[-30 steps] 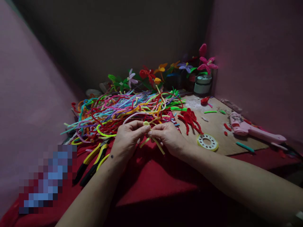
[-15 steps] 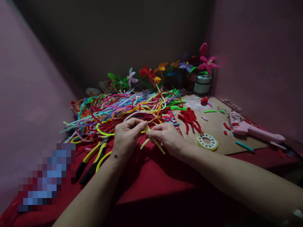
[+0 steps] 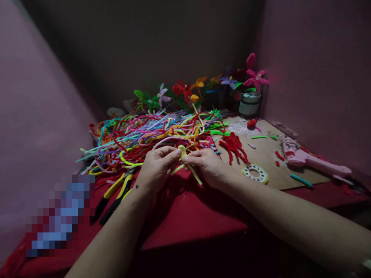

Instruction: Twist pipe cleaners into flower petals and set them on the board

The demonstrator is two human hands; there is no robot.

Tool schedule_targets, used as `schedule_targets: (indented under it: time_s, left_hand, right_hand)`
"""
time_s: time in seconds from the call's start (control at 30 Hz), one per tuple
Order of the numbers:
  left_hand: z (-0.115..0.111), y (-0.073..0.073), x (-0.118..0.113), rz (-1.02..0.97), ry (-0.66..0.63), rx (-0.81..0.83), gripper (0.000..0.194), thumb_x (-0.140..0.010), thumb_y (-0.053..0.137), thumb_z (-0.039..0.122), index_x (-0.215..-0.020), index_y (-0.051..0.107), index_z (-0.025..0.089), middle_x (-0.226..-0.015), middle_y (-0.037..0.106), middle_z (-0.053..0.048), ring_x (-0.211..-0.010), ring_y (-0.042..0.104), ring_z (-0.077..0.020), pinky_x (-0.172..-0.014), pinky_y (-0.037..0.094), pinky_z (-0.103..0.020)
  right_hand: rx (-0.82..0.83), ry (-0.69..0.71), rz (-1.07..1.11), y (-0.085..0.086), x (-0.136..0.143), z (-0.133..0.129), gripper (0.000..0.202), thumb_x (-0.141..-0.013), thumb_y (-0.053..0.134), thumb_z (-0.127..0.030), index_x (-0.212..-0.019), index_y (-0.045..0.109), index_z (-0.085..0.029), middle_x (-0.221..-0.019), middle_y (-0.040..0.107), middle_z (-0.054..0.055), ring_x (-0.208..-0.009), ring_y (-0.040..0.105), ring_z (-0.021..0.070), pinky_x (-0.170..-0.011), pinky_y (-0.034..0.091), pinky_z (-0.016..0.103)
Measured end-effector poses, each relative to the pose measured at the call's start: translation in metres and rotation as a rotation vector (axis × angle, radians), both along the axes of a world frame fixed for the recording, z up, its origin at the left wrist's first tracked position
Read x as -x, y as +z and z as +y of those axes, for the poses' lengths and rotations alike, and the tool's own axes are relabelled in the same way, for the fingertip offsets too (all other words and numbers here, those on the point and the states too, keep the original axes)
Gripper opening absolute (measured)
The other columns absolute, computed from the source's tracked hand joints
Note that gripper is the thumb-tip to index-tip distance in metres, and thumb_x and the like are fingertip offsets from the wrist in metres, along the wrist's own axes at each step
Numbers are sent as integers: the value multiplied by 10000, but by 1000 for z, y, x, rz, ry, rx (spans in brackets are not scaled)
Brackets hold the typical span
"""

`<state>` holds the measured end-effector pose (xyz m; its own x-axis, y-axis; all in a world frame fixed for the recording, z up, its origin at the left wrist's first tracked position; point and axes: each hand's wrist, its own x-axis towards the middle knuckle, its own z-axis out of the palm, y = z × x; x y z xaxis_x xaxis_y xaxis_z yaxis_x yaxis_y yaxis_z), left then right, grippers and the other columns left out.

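Between my two hands is a pale yellow pipe cleaner (image 3: 183,151), bent into a small rounded petal shape at the top, with loose ends hanging below. My left hand (image 3: 158,164) pinches its left side between thumb and forefinger. From the right, my right hand (image 3: 205,166) pinches it lower down, where the ends come out. Just behind my hands lies a large heap of pipe cleaners (image 3: 150,131) in many colours. Left of my left wrist rest pliers (image 3: 117,193) with yellow and black handles, partly covered by my forearm.
On the brown board (image 3: 272,154) at right are red pipe-cleaner petals (image 3: 233,144), a white ring-shaped spool (image 3: 262,175), a pink glue gun (image 3: 307,158) and cut scraps. Finished pipe-cleaner flowers (image 3: 182,90) and a grey jar (image 3: 249,104) stand at the back. A red cloth (image 3: 185,224) covers the table.
My left fingers have shifted down a little, and the rounded top of the yellow pipe cleaner now shows above them. Both hands keep their pinch. The view has moved slightly.
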<state>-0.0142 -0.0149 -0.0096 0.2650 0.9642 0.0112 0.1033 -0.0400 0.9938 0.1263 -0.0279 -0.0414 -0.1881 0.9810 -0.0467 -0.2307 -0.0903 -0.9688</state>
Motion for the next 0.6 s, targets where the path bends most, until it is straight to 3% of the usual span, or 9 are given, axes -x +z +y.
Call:
schedule_targets:
  time_s: [0.27, 0.47, 0.6]
  left_hand:
    - [-3, 3, -1, 92, 44, -80, 260, -715, 616, 373, -700, 608, 114, -523, 481, 30, -460, 355, -54, -436, 260, -186]
    - [-2, 1, -1, 145, 13, -102, 200, -677, 651, 324, -681, 627, 125, -575, 538, 21, -501, 418, -62, -485, 320, -187]
    - [-5, -2, -6, 265, 115, -333, 143, -675, 642, 272, -632, 642, 136, -586, 573, 9, -548, 470, -84, -527, 361, -191]
  right_hand:
    - [20, 63, 100, 0, -1, 0, 127, -623, 580, -200, -523, 521, -148, -446, 416, -52, -393, 307, 59, -413, 204, 232]
    - [-38, 30, -41, 4, 0, -3, 185, -641, 529, -186, -462, 504, -146, -391, 384, -54, -371, 290, 56, -396, 204, 224]
    - [-39, -7, -65, 4, 0, -4, 172, -639, 519, -181, -471, 515, -145, -387, 390, -54, -362, 292, 56, -374, 198, 216]
